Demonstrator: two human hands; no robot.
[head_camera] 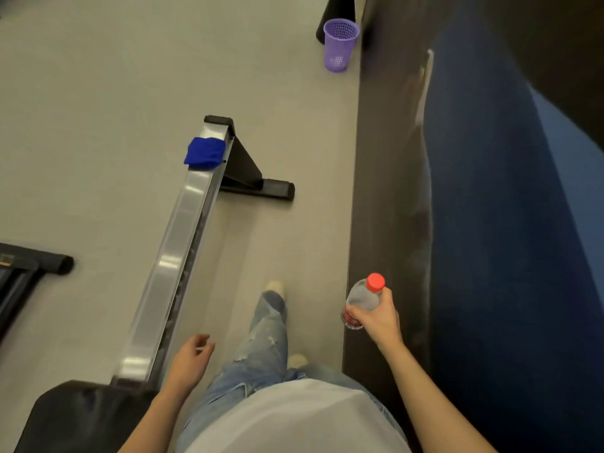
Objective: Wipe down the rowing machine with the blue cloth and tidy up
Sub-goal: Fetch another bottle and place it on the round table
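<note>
Beside the rail, the right hand grips a bottle; the left hand hangs loosely curled, holding nothing. The cloth lies draped over the rail's far end. It might slip off if the rail is bumped, and the bin stands well away.

Folded blue cloth rests on far end of silver metal rowing-machine rail. Right hand grips clear plastic bottle with red cap. Left hand empty, fingers loosely curled. Purple mesh wastebasket far right on floor.
</note>
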